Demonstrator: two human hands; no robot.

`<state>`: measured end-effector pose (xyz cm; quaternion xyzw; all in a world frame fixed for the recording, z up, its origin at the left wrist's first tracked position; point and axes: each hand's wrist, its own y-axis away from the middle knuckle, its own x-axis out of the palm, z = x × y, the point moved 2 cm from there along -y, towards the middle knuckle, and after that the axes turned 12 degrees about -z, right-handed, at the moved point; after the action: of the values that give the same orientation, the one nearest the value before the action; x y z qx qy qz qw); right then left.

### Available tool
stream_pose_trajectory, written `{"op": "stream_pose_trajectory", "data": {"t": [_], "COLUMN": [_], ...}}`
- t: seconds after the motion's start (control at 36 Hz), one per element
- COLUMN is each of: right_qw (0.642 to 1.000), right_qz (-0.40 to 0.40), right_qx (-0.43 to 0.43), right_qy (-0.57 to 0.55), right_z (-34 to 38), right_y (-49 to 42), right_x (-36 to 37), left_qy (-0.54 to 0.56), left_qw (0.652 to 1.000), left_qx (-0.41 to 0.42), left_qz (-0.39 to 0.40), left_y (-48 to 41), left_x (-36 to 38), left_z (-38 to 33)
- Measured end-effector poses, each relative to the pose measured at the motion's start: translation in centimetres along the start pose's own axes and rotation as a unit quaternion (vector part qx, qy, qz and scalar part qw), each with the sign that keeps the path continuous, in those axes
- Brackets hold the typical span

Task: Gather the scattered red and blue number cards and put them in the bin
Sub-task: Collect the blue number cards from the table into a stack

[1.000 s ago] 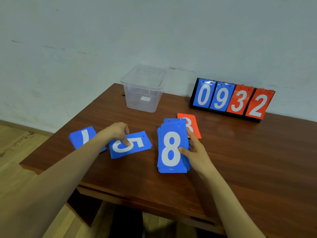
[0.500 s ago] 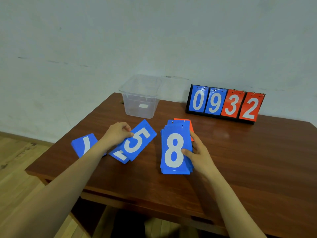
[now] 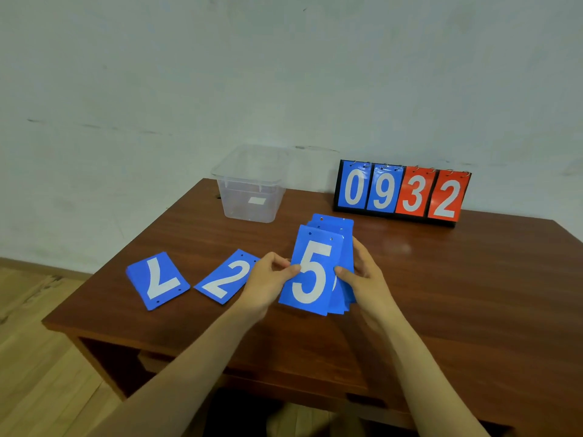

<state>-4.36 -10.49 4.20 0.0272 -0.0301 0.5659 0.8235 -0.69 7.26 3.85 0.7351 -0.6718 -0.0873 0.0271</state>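
Centrally, just below the middle of the frame, a stack of blue number cards (image 3: 342,247) is held between both hands above the wooden table (image 3: 457,294), with a blue card showing a white 5 (image 3: 310,272) lying on top of it, slightly skewed toward the left so the cards beneath fan out at its upper and right edges. The left hand (image 3: 265,285) pinches the left edge of the 5 card, thumb on its face and fingers curled behind, while the right hand (image 3: 367,275) grips the right side of the stack, thumb pressed on the front near the card's right edge and the other fingers wrapped around the back. To the left of the hands, a blue card with a white 2 (image 3: 225,277) lies flat on the table, its right corner hidden by the left hand. Further left, near the table's left edge, another blue card (image 3: 157,280) lies flat, its digit a 7 seen upside down. Above these, toward the centre of the frame, stands a clear plastic bin (image 3: 252,184) at the table's far edge, with no cards visible in it. In the upper right of the table a flip scoreboard (image 3: 400,193) stands upright showing 0 and 9 in blue, 3 and 2 in red.
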Motion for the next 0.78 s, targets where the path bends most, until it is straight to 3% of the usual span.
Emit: {"op": "stream_pose_trajectory", "data": {"t": [0.22,0.44,0.53,0.58,0.64,0.69,0.78], "right_qw": [1.0,1.0,1.0,0.999,0.999,0.999,0.998], "right_qz": [0.018,-0.002,-0.002,0.001,0.0,-0.002,-0.003], "right_qx": [0.012,0.017,0.019,0.026,0.03,0.032,0.038], "right_qy": [0.002,0.022,0.017,0.018,0.029,0.038,0.04], "right_z": [-0.3,-1.3,-1.3,-1.3,-1.5,-1.8,-2.1], "right_y": [0.2,-0.4,-0.6,-0.7,-0.8,-0.8,-0.8], "right_x": [0.5,1.7,1.9,1.9,1.8,1.8,1.8], "left_qy": [-0.022,-0.124,-0.307,-0.459,-0.54,-0.557,-0.526], "left_qw": [0.997,0.989,0.945,0.884,0.841,0.83,0.85], "left_qx": [0.031,0.063,0.096,0.064,0.009,-0.001,0.001], "left_qz": [-0.066,-0.04,-0.068,-0.059,-0.027,-0.012,-0.017], "left_y": [0.2,-2.1,-5.0,-6.7,-7.8,-8.2,-8.5], "left_x": [0.7,-2.4,-6.0,-8.3,-10.0,-11.0,-11.7], "left_z": [0.7,0.0,0.1,0.9,1.7,1.9,2.0]}}
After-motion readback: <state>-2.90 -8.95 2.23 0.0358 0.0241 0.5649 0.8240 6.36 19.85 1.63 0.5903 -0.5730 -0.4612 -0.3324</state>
